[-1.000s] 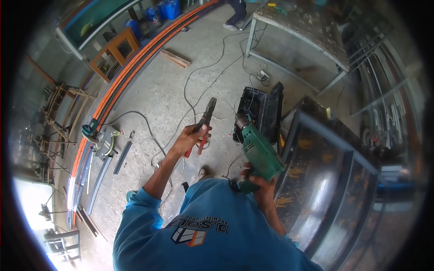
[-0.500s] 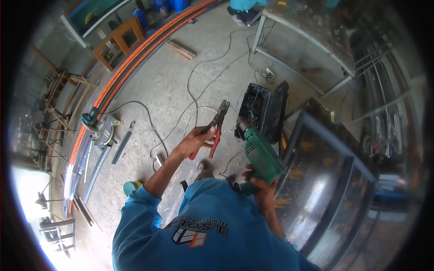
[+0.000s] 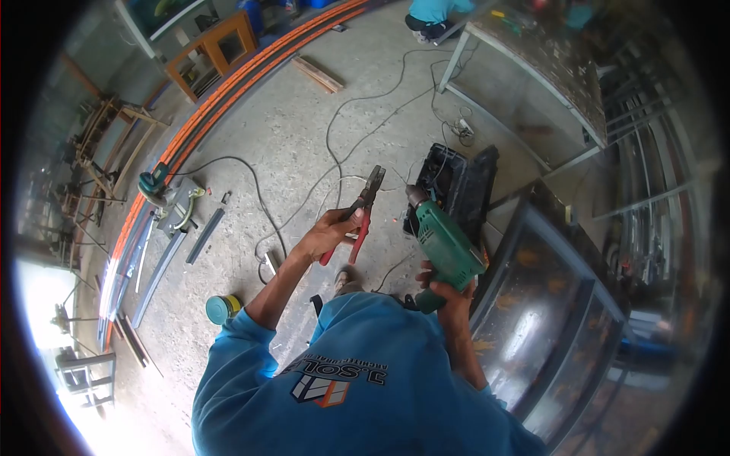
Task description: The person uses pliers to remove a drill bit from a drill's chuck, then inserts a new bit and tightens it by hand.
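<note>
My left hand (image 3: 325,237) is closed around a pair of pliers (image 3: 372,185) with red handles. Their dark jaws point up and away from me, and the handles are spread somewhat apart. In my right hand (image 3: 450,292) is a green power drill (image 3: 447,242), gripped by its handle. Its chuck (image 3: 415,194) points forward, over the near side of an open black toolbox (image 3: 439,178) on the floor. I cannot make out a bit in the chuck. The pliers and drill are apart, both held in front of my chest.
A dark metal-framed panel (image 3: 525,304) stands close on my right. Cables (image 3: 331,144) snake across the concrete floor. A mitre saw (image 3: 176,199) and a can (image 3: 222,308) are on the left. Beyond the toolbox is a worktable (image 3: 532,72); another person in blue (image 3: 433,15) crouches near it.
The view has shifted slightly, bringing more of the can and the crouching person into sight. Both hands keep their hold on the pliers and the drill.
</note>
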`<state>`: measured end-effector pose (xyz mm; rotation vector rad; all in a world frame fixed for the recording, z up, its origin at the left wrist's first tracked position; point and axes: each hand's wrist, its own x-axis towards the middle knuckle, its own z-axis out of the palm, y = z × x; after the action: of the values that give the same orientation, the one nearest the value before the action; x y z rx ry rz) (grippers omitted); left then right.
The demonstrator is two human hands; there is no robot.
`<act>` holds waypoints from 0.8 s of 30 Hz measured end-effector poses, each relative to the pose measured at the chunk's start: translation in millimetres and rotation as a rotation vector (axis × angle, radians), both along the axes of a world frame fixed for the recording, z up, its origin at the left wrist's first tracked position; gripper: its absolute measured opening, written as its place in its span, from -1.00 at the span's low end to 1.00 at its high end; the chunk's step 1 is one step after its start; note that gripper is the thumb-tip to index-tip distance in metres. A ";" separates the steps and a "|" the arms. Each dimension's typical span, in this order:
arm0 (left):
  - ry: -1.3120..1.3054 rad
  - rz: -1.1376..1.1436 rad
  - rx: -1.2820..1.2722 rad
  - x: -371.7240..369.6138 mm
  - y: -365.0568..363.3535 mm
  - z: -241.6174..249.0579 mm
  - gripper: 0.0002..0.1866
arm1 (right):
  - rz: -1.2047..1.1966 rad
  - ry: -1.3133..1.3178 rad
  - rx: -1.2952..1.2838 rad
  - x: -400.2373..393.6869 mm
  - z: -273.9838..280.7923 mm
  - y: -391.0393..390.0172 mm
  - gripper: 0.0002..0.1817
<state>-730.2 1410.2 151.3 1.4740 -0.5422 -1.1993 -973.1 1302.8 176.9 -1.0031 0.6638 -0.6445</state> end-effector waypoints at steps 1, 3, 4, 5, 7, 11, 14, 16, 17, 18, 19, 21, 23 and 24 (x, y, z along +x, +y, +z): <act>-0.007 0.001 0.029 3.5 3.0 1.7 -0.33 | 0.004 -0.018 0.048 1.8 0.6 1.7 -0.39; -0.026 0.001 -0.005 13.3 3.9 0.1 -0.29 | 0.016 -0.026 0.048 3.4 5.0 9.2 -0.39; -0.039 -0.003 0.016 18.6 4.4 2.3 -0.29 | 0.021 -0.045 0.037 6.4 6.3 11.6 -0.40; -0.051 -0.013 0.039 21.5 5.5 4.8 -0.30 | 0.011 -0.048 0.042 8.7 5.3 14.3 -0.40; -0.070 -0.049 0.061 21.1 8.6 7.2 -0.31 | 0.026 -0.044 0.021 10.3 1.8 16.1 -0.40; -0.151 -0.109 0.089 19.3 2.6 22.2 -0.34 | 0.024 -0.094 0.007 15.5 1.7 11.4 -0.41; -0.222 -0.176 0.079 19.6 -1.5 29.7 -0.39 | 0.021 -0.141 0.028 13.4 3.7 11.8 -0.42; -0.261 -0.180 0.075 12.7 2.4 32.7 -0.41 | 0.023 -0.141 0.066 4.0 -1.9 12.6 -0.42; -0.271 -0.204 0.064 10.0 4.3 33.8 -0.42 | 0.050 -0.137 0.035 1.0 -2.3 16.2 -0.42; -0.291 -0.223 0.028 10.0 -0.3 35.5 -0.43 | 0.022 -0.174 0.029 1.2 -2.7 21.5 -0.42; -0.319 -0.227 0.091 9.2 -4.0 35.0 -0.44 | -0.011 -0.219 0.007 0.7 0.3 14.2 -0.41; -0.345 -0.243 0.029 3.1 -8.0 33.7 -0.48 | -0.002 -0.202 -0.037 -8.5 7.0 6.1 -0.41; -0.391 -0.243 0.058 -2.2 -9.3 48.2 -0.50 | -0.010 -0.179 0.028 -9.6 7.3 15.5 -0.41; -0.414 -0.252 0.094 -9.1 -7.8 54.4 -0.51 | -0.007 -0.173 0.017 -14.1 8.4 13.7 -0.41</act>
<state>-739.3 1402.4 205.7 1.7875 -0.9866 -1.1231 -987.2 1316.4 185.3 -0.9178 0.5199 -0.7223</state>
